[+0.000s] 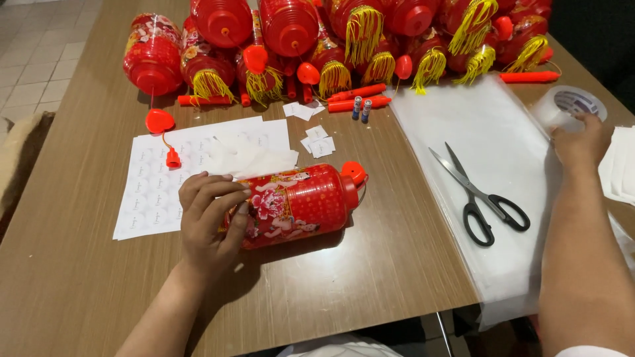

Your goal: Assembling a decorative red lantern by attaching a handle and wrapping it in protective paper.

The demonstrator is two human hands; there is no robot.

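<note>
**Left hand on lantern, right hand at tape roll**

Left hand (210, 221) is clamped over the near end of the red plastic lantern (297, 205), fingers curled around the end cap. The lantern lies on its side on the bench (370, 264), centre of view, with its orange top cap (354, 172) pointing right. A piece of white tissue or backing paper (254, 158) sits just behind it, touching the body.

Right hand (582, 142) is out at the far right, closed on a roll of clear tape (570, 106), fingers on its near rim.

My read on handling: the lantern looks like a thin ribbed shell, so light, hollow and probably crushable if squeezed mid-body. The printed surface looks glossy, so likely slippery. The end caps look like the stiffer bits, so I'd grip there and not on the ribs. On its side it could roll.

Around it:
- White sticker sheet (159, 185) left of the lantern, with a red heart-shaped piece and cord (162, 129) on top.
- Black-handled scissors (479, 198) lying on a clear plastic sheet (489, 125), between the lantern and the right hand.
- Small white paper scraps (319, 142) behind the lantern.
- Two small batteries (361, 108) and red stick handles (360, 99) further back.
- Pile of finished red lanterns with yellow tassels (344, 39) across the far edge.
- Stack of white paper (620, 165) at the right edge.
</note>
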